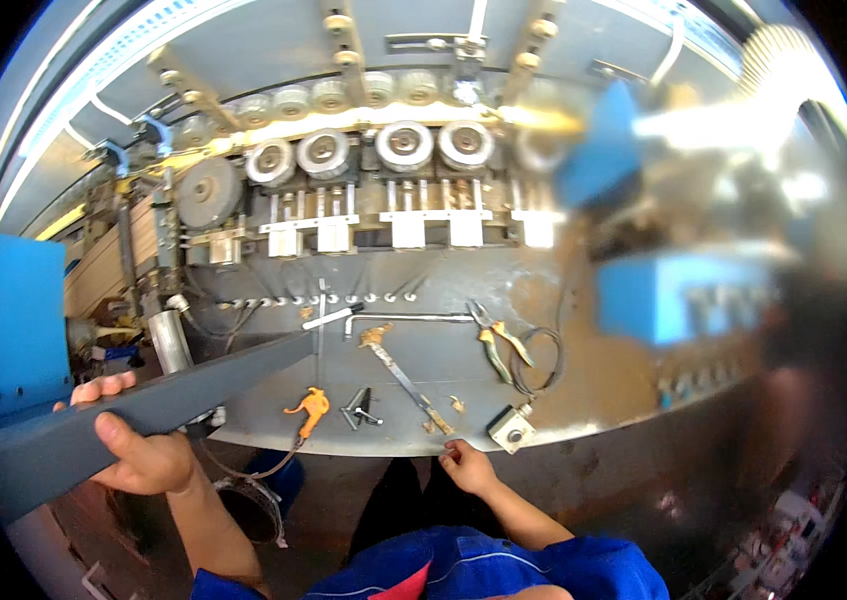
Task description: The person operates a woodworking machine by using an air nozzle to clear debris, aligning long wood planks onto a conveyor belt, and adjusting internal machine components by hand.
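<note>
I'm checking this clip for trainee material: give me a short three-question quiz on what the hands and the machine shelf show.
1. True or false: the left hand grips a long grey bar.
2. Which tool lies nearest the right hand on the machine shelf? A) pliers with yellow handles B) adjustable wrench C) orange air blow gun
3. Fill in: above the shelf runs a row of round grey ____.

Key: 1 true; 2 B; 3 rollers.

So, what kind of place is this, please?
Probably a factory or metal workshop. A big machine with rows of rollers fills the view, pliers lie on its steel table, and the left hand grips a long grey bar.
</note>
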`<state>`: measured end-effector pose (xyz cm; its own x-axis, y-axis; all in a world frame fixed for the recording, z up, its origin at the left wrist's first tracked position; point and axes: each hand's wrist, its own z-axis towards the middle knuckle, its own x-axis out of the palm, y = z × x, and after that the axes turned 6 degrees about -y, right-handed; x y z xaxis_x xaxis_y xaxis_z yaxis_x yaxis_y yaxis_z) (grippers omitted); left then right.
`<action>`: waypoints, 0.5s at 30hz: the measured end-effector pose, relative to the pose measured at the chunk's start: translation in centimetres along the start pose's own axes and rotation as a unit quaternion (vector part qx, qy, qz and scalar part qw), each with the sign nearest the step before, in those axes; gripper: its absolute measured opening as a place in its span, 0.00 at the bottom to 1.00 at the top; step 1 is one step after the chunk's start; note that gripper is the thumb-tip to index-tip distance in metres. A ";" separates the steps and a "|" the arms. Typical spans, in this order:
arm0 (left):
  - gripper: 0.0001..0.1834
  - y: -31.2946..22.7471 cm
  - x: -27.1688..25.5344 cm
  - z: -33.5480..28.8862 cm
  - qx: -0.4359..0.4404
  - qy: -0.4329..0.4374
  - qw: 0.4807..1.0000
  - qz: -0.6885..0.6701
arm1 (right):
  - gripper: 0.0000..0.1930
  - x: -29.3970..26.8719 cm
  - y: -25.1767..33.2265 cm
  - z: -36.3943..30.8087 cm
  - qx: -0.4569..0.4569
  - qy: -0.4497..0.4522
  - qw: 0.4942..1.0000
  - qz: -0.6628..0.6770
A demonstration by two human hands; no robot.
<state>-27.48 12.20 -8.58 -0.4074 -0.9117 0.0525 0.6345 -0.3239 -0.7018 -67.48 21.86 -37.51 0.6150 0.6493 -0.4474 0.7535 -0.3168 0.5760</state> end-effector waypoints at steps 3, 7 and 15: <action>0.28 -0.1 -0.1 -0.1 -0.009 0.005 1.000 -0.019 | 0.19 -0.7 0.7 0.9 -0.013 -0.002 1.000 0.023; 0.28 0.1 0.0 -0.2 0.004 0.003 1.000 -0.020 | 0.19 -3.3 5.2 2.7 -0.015 0.020 0.999 -0.020; 0.30 0.1 0.0 -0.4 -0.006 -0.013 1.000 -0.001 | 0.30 -17.2 25.7 14.6 -0.416 -0.342 0.827 -0.161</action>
<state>-27.68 12.23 -8.95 -0.3915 -0.9173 0.0730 0.6261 -0.3237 -0.7094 -55.31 -7.55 -25.03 0.6156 -0.0259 -0.7876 0.6586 0.5658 0.4961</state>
